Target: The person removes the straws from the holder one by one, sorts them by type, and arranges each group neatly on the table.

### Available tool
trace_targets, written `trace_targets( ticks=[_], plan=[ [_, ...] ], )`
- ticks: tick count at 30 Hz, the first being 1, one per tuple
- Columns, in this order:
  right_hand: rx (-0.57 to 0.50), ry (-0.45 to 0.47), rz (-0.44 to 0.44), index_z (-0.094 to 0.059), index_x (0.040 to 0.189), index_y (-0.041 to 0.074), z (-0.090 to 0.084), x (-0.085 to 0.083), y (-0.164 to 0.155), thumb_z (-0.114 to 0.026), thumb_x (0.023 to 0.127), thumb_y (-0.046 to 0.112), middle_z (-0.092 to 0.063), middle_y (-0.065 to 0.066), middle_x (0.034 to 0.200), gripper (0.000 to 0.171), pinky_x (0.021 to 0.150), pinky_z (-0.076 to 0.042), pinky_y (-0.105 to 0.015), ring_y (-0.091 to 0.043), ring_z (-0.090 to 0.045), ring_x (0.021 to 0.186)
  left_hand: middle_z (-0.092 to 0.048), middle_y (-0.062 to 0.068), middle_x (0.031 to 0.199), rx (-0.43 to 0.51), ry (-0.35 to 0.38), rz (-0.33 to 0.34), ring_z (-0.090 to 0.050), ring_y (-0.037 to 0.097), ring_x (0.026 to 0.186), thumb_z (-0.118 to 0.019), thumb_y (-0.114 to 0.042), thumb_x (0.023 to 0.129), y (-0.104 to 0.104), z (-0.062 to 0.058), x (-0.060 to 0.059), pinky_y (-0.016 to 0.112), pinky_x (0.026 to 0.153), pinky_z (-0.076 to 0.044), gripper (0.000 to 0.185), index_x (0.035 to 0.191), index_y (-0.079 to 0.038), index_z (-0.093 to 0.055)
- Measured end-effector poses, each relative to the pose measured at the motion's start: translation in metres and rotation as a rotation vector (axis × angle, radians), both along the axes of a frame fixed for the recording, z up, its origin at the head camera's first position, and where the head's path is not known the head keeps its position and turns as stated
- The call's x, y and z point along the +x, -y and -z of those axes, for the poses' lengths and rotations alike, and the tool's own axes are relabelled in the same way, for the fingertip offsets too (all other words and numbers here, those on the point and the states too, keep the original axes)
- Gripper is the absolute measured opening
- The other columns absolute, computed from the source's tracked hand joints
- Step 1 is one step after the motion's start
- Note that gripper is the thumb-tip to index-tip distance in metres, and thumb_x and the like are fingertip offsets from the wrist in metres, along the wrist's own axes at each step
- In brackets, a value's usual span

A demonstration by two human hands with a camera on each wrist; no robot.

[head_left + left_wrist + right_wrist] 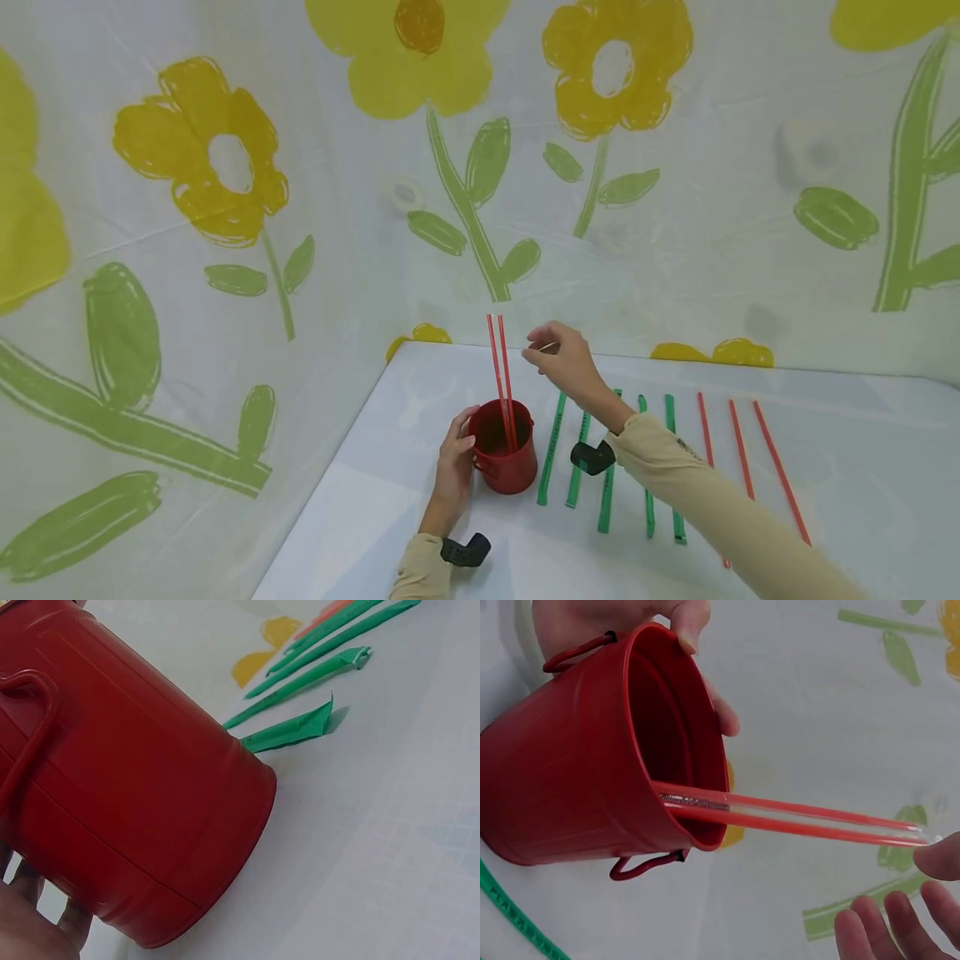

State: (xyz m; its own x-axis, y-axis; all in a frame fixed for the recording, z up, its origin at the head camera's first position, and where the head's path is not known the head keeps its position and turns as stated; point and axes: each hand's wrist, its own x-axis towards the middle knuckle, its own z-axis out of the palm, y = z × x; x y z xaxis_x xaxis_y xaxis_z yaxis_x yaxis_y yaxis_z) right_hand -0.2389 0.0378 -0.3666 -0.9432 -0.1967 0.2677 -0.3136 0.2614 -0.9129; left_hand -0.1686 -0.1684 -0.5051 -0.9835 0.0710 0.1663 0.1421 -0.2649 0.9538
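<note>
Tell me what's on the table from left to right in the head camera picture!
Left hand → red bucket with two red straws → green straws → red straws lying on the white table.

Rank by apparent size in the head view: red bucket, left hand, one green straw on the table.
1. Green straw, longest by far, though thin.
2. Red bucket.
3. Left hand, close to the bucket in size; that order is unsure.

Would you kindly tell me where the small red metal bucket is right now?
In the head view the small red metal bucket stands on the white table, gripped by the left hand, left of the green wrapped straws, with two red straws inside.
</note>
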Motion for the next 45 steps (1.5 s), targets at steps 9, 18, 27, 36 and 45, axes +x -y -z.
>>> trace_targets(
  ticks=[9,18,27,36,45],
  plan=[
    [-0.006,-0.017,0.041,-0.061,0.106,0.004,0.003,-0.005,0.021,-0.067,0.086,0.012,-0.062,-0.011,0.096,0.023,0.070,-0.053,-0.035,-0.024,-0.062,0.086,-0.047,0.010,0.136,-0.012,0.028,0.003,-0.040,0.027,0.125,-0.037,-0.021,0.086,0.000,-0.004,0.002,0.051,0.103,-0.026,0.055,0.140,-0.010,-0.038],
    [-0.019,-0.026,0.067,-0.060,0.107,0.005,0.007,-0.012,0.034,-0.068,0.085,0.013,-0.062,-0.010,0.092,0.025,0.071,-0.052,-0.035,-0.023,-0.061,0.084,-0.047,0.011,0.134,0.000,0.020,-0.001,-0.041,0.029,0.124,-0.037,-0.021,0.085,0.000,-0.003,0.000,0.048,0.101,-0.029,0.059,0.142,-0.003,-0.033],
    [-0.013,0.024,0.072,-0.057,0.110,0.001,0.014,-0.012,0.044,-0.067,0.084,0.008,-0.062,-0.011,0.092,0.029,0.067,-0.054,-0.035,-0.024,-0.062,0.081,-0.049,0.010,0.134,0.010,0.033,-0.019,-0.041,0.028,0.125,-0.039,-0.021,0.085,-0.002,-0.003,-0.001,0.048,0.102,-0.028,0.058,0.141,-0.004,-0.035],
    [-0.072,0.034,0.086,-0.056,0.105,0.001,0.019,-0.012,0.039,-0.066,0.083,0.004,-0.060,-0.013,0.087,0.025,0.057,-0.054,-0.031,-0.022,-0.062,0.073,-0.048,0.010,0.136,-0.013,0.030,-0.009,-0.040,0.027,0.126,-0.039,-0.023,0.087,-0.004,-0.003,-0.002,0.051,0.104,-0.026,0.056,0.141,-0.009,-0.038],
    [-0.117,-0.033,0.116,-0.055,0.105,0.003,0.017,-0.009,0.036,-0.063,0.085,0.004,-0.059,-0.011,0.088,0.022,0.057,-0.054,-0.029,-0.022,-0.061,0.074,-0.049,0.010,0.133,-0.008,-0.008,-0.013,-0.042,0.026,0.123,-0.036,-0.019,0.087,-0.002,-0.003,0.000,0.047,0.101,-0.028,0.055,0.140,-0.006,-0.037]
  ],
)
